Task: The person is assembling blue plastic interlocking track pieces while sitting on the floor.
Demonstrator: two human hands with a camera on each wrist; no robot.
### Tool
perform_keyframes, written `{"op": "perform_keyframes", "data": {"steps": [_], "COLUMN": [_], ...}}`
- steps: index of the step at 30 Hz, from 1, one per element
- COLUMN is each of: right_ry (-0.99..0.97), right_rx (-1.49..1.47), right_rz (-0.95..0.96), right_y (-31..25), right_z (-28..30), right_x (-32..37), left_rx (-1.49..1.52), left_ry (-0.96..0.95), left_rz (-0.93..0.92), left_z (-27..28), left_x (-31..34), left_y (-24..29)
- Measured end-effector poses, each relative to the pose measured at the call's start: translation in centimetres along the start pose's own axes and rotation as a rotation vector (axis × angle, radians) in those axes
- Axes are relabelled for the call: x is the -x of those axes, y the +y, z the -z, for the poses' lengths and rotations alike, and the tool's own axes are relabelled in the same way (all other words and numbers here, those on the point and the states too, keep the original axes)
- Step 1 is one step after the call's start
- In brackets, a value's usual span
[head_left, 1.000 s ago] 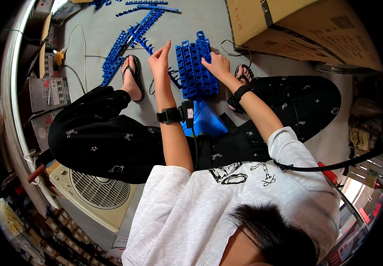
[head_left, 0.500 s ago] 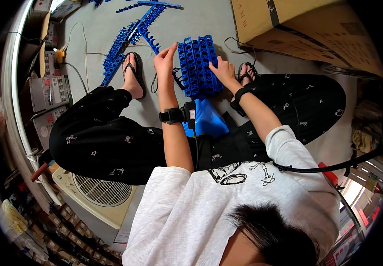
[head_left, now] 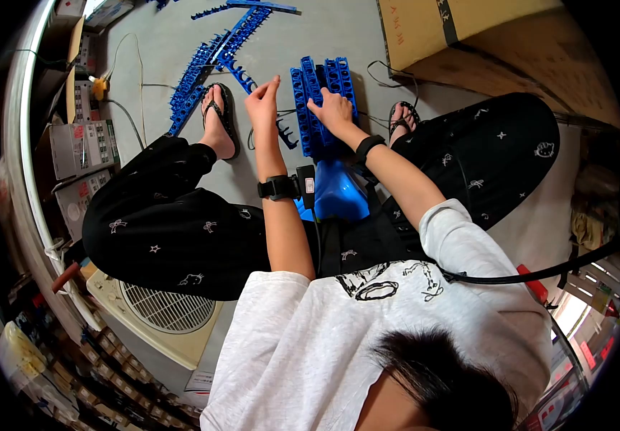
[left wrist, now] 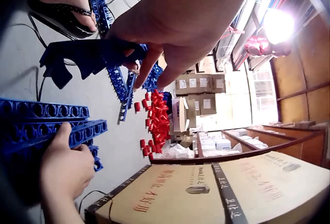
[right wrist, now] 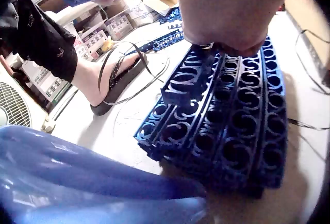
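In the head view, my left hand [head_left: 262,108] pinches a toothed blue strip [head_left: 286,134] that runs behind the hand; its near end [left wrist: 77,61] shows large in the left wrist view. My right hand [head_left: 335,113] lies over a stack of blue strips [right wrist: 240,126] with rows of round openings. Its thumb and fingers grip one strip [left wrist: 93,131], which lies slanted on top of the stack in the left wrist view. In the right wrist view the end of this strip [right wrist: 183,85] rises above the others, and the fingertips are mostly hidden.
More blue strips [head_left: 198,72] lie on the floor past the left foot [head_left: 216,122]. A large carton [head_left: 468,43] stands at the upper right. A smooth blue object [head_left: 342,192] is between the legs. Red pieces [left wrist: 157,118] lie in a pile; thin cables cross the floor.
My right hand has moved left over the stack, and the top strip has shifted left and now lies aslant. My left hand has stayed nearly in place, still holding its strip.
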State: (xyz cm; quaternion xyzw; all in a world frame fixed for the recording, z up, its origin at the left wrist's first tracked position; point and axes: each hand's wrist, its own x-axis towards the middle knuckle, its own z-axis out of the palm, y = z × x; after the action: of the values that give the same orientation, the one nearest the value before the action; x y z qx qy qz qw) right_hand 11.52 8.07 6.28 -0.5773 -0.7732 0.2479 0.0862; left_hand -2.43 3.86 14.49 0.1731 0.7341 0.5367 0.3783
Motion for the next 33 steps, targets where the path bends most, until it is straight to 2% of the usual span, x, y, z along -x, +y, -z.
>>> {"op": "perform_keyframes", "data": {"steps": [3,5,8,9,13,16,25,33], "right_ry": [0.009,0.007,0.008,0.005,0.008,-0.003,0.025,0.033], "right_rx": [-0.027,-0.027,-0.024,-0.027,-0.016,0.047,0.089,0.098], "right_rz": [0.025,0.028,0.021,0.016,0.014,-0.067,-0.009,0.025], "right_y": [-1.4,-1.8,-2.2,-2.1,-2.7,-2.9,-2.1,-1.9], "right_z": [-0.5,-1.0,-1.3,-1.7,-2.5,-2.5,-4.4,-4.3], "right_x": [0.1,-0.1,-0.1,0.0,0.3,0.6,1.2,1.3], "left_rx": [-0.237,-0.527,-0.565,-0.558,-0.582,-0.639,-0.583,-0.568], "left_ry": [0.059,0.132,0.1,0.06,0.075,0.057,0.061,0.077], "left_rz": [-0.043,0.018,0.047,0.094,0.083,0.146,0.21,0.182], "left_z": [0.2,-0.2,-1.0,-1.4,-2.6,-2.6,-2.5,-2.5], "left_x": [-1.1,-2.0,-1.6,-1.1,0.6,0.5,0.7,1.0], "left_y": [-3.8,-7.8,-12.5,-12.6,-12.2,-12.3,-11.8,-11.6]}}
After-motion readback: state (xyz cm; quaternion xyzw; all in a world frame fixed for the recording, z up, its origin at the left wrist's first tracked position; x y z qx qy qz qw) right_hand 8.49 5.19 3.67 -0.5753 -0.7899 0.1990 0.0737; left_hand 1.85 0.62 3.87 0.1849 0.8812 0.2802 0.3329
